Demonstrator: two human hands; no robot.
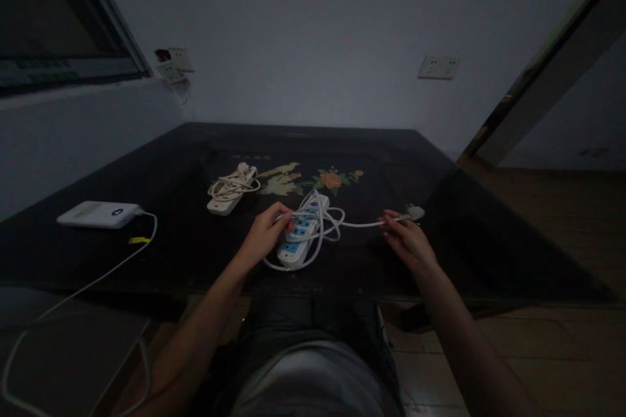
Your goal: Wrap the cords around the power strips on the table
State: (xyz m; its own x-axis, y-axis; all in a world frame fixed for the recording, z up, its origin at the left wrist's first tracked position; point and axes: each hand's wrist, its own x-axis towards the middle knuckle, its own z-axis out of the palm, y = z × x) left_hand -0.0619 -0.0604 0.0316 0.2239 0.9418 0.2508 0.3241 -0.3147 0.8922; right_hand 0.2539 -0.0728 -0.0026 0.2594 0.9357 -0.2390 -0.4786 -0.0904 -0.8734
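A white power strip (306, 225) with blue sockets lies slantwise on the dark table in front of me. Its white cord (364, 225) loops loosely over and around it. At the strip's left side my left hand (270, 227) pinches a part of the cord between thumb and fingers. My right hand (403, 233), out to the right, grips the cord's end just behind the plug (415, 212). Between the strip and that hand the cord runs nearly straight. Behind my left hand rests a second white power strip (226, 202), its own cord bundled on top.
A white power bank (100, 214) with a cable (115, 269) lies at the left, a yellow tag (139, 240) by the cable. The dark table (372, 163) has a painted flower (331, 179). Wall sockets (439, 67) are on the far wall.
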